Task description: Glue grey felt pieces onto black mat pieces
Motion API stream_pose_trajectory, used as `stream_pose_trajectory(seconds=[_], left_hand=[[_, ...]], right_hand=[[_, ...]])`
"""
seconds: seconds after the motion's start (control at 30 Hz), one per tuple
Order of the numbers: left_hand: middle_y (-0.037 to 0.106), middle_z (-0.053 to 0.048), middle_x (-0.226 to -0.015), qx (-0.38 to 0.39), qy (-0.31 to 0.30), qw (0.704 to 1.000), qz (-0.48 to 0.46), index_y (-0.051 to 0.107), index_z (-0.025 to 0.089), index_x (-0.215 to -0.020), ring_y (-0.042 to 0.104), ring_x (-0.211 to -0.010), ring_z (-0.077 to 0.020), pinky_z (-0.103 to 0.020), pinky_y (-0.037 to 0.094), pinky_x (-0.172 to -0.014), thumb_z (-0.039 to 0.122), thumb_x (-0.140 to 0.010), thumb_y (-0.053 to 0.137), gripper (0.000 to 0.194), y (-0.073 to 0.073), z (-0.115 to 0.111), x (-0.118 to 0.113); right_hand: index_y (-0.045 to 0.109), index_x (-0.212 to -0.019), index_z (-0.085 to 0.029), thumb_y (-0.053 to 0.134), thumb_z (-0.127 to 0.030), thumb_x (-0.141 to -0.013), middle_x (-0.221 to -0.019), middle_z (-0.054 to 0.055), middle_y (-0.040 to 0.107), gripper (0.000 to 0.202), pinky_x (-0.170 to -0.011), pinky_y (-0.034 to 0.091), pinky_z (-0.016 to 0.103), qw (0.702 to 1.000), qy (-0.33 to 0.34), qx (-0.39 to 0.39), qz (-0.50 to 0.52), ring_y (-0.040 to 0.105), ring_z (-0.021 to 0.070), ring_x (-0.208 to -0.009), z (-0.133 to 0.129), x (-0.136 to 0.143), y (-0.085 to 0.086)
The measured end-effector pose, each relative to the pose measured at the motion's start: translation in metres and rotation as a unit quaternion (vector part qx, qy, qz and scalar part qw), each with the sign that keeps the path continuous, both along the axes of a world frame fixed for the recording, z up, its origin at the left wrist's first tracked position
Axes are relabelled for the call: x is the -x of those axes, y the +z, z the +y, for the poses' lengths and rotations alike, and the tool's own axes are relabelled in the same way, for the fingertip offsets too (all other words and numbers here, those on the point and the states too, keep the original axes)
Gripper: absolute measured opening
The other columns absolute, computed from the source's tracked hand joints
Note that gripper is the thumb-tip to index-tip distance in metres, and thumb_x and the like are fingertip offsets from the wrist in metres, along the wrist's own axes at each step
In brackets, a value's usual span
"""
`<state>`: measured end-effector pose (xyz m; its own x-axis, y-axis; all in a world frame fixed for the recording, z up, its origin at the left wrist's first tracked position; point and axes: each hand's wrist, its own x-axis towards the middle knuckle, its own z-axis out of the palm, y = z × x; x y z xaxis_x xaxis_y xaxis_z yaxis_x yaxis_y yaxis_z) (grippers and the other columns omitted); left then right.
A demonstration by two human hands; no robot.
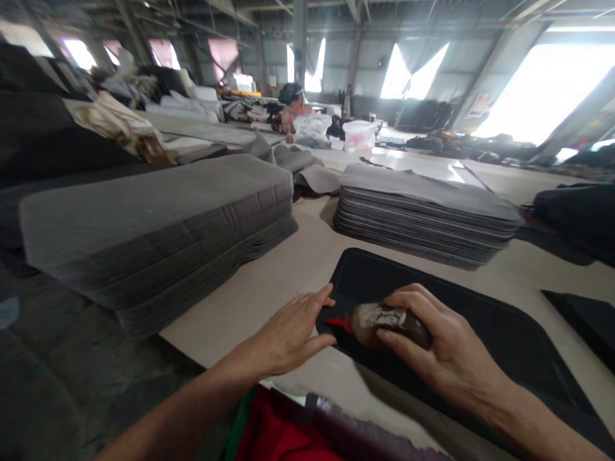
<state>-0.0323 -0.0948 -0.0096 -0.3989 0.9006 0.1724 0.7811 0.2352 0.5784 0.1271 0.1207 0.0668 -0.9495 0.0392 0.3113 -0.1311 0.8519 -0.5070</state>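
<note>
A dark mat (461,346) with rounded corners and a stitched-looking border lies flat on the pale table (250,298). My right hand (437,339) is wrapped round a brownish squeeze bottle (368,320) with a worn label, held tilted on its side above the mat. Its red pointed nozzle (339,321) faces left, toward the mat's left end. My left hand (298,330) rests at that end, thumb and fingers apart on either side of the nozzle tip, with nothing in it. Whether the tip touches the mat is hard to tell.
Tall stacks of grey felt-like sheets stand at the left (158,218) and behind the mat (423,218). Another dark piece (583,320) lies at the right edge. White bags (312,128) and a person (292,105) are farther back. The table's edge drops off at lower left.
</note>
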Motion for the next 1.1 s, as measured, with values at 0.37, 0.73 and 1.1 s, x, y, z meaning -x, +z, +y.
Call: stream_pose_trajectory(seconds=[0.37, 0.73, 1.1], left_hand=[[0.052, -0.008, -0.144, -0.011, -0.006, 1.000, -0.001, 0.013, 0.026, -0.155, 0.047, -0.133, -0.0233, -0.045, 0.037, -0.116, 0.023, -0.087, 0.074, 0.091, -0.003, 0.000, 0.003], [0.051, -0.009, -0.145, -0.012, -0.009, 1.000, 0.011, 0.015, 0.024, -0.156, 0.046, -0.136, -0.0246, -0.046, 0.036, -0.118, 0.026, -0.090, 0.071, 0.086, -0.004, 0.000, 0.003], [0.052, -0.009, -0.146, -0.010, -0.018, 1.000, 0.012, 0.018, 0.024, -0.155, 0.046, -0.136, -0.0253, -0.047, 0.037, -0.117, 0.031, -0.090, 0.071, 0.084, -0.002, 0.000, 0.003]], right_hand=[[0.056, -0.104, -0.021, 0.059, -0.027, -0.093, -0.096, 0.002, 0.055, 0.013, -0.067, 0.039, 0.033, 0.993, 0.000, -0.115, -0.031, 0.054, 0.0192, -0.080, -0.016, 0.016, 0.033], [0.058, -0.103, -0.021, 0.060, -0.027, -0.089, -0.095, 0.002, 0.059, 0.015, -0.069, 0.036, 0.033, 0.986, -0.063, -0.134, -0.080, 0.056, 0.0202, -0.079, -0.017, 0.019, 0.042], [0.058, -0.101, -0.022, 0.058, -0.030, -0.090, -0.094, 0.001, 0.061, 0.014, -0.067, 0.035, 0.032, 0.991, -0.073, -0.098, -0.052, 0.057, 0.0192, -0.077, -0.018, 0.020, 0.043]])
